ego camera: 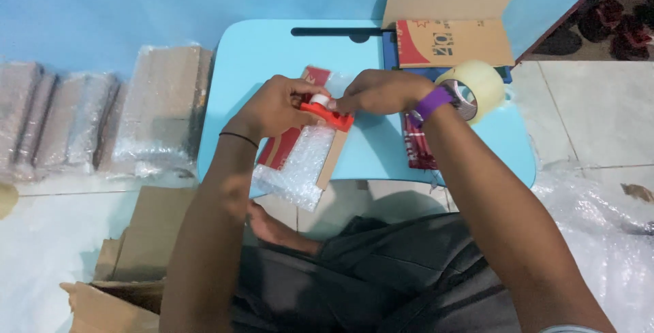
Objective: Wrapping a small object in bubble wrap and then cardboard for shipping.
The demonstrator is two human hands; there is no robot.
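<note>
Your lap in dark trousers sits closest, with flattened cardboard by your left knee. Above it, your left hand is closed around the orange tape dispenser, and your right hand pinches the dispenser's other end, fingers together. Both press it onto a cardboard parcel partly wrapped in bubble wrap, lying on the near edge of the blue lap table. Behind your right wrist rests a clear tape roll. At the table's far end, an open cardboard box stands; you cannot see its contents. Wrapped packages line your left.
</note>
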